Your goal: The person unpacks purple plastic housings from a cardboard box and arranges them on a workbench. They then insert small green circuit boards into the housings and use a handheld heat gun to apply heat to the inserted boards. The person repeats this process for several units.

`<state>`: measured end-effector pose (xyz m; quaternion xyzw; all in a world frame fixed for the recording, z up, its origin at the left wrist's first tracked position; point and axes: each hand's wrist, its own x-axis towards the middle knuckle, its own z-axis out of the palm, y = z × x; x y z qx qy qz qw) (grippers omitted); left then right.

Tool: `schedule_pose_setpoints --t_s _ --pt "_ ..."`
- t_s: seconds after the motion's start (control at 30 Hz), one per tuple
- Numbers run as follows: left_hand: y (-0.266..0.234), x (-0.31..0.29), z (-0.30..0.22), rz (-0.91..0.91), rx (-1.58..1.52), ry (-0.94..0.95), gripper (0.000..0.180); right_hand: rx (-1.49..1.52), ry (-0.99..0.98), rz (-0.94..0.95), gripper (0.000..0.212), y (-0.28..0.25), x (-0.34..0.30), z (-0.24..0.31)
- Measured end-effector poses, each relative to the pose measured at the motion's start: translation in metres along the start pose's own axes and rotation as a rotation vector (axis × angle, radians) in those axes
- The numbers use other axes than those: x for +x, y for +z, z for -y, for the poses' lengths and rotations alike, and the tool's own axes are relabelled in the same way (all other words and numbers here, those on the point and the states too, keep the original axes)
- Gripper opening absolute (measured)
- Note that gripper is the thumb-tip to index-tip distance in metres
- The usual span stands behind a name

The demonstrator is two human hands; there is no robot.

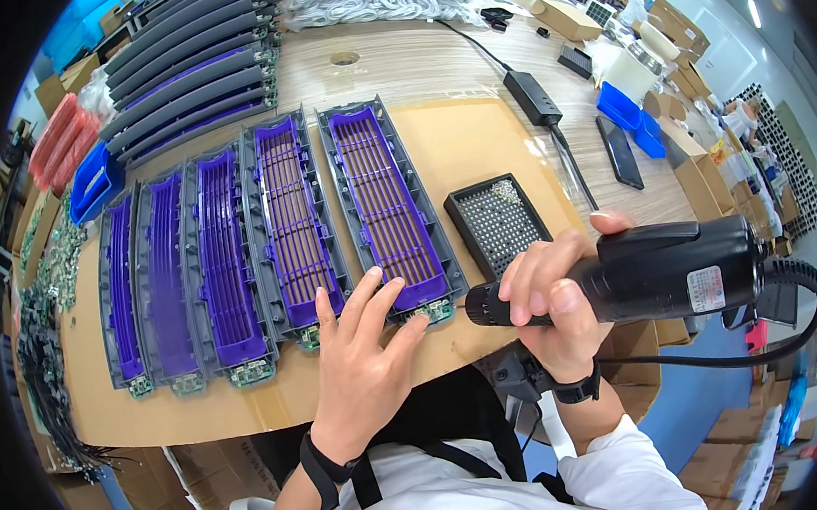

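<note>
Fingers of the left hand [363, 351] spread, steadying the grey-purple panel [389, 209] at the table's near edge — right hand [551, 293] clamps the electric screwdriver [653, 273], its tip seemingly at the panel's corner.

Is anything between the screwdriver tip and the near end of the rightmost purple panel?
Nothing visible stands between them. The electric screwdriver in the right hand points left at the near end of the rightmost purple panel, where the left hand rests its fingertips; the screw tray lies behind that line.
</note>
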<state>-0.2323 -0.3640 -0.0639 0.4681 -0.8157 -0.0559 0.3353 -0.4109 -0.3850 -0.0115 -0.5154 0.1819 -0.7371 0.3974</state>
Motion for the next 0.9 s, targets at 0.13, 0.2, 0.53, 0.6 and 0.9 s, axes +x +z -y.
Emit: schedule_pose_setpoints --t_s 0.13,0.2,0.53,0.6,0.9 --pt "-0.002 0.0 0.0 0.014 -0.006 0.001 0.02 -0.174 0.036 0.052 0.061 0.006 0.001 0.001" --pt "-0.002 -0.001 0.001 0.016 -0.008 -0.001 0.021 -0.181 0.047 0.057 0.06 0.008 0.002 0.0" --pt "-0.003 -0.002 0.001 0.023 -0.015 -0.004 0.021 -0.224 0.057 0.117 0.059 0.005 0.001 -0.005" --pt "-0.003 -0.001 0.001 0.026 -0.016 -0.001 0.021 -0.239 0.06 0.122 0.059 0.003 0.0 -0.008" --pt "-0.001 -0.002 0.003 0.016 -0.014 0.014 0.019 -0.416 0.065 0.285 0.055 -0.004 0.005 -0.011"
